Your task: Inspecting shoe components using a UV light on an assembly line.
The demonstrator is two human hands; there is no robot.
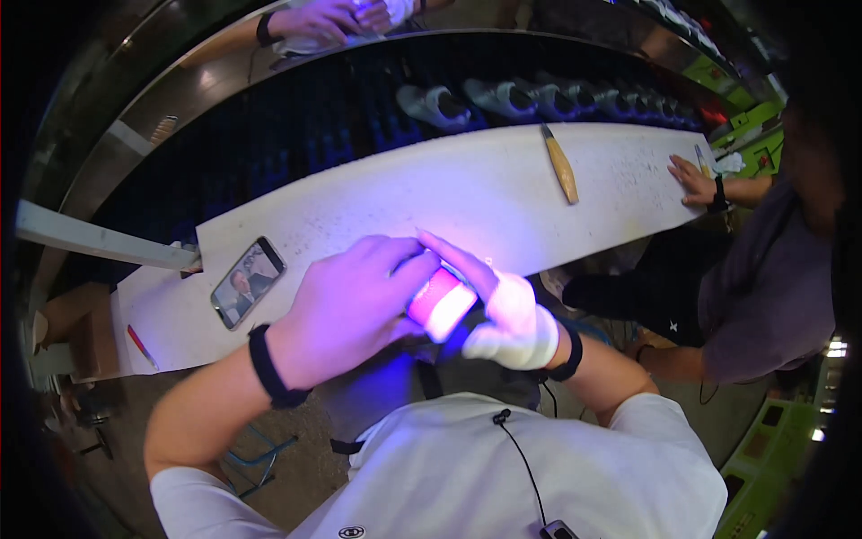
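Note:
Between my two hands, over the near edge of the white work surface (395, 202), is a small pink-and-white object (443, 304) glaring under violet light. Its kind cannot be made out. My left hand (355, 301) is closed on its left side, with the fingers bent over the top. On the other side my right hand (507, 319), partly wrapped in a white covering, holds it with a long finger along the upper edge and the thumb below. The glare and my fingers hide part of the object.
A phone (249, 282) lies left of my hands, a red pen-like tool (141, 346) beyond it. A wooden-handled tool (560, 166) lies to the right. Several shoes (435, 106) line the dark belt behind. A co-worker's hand (691, 182) rests at the far right.

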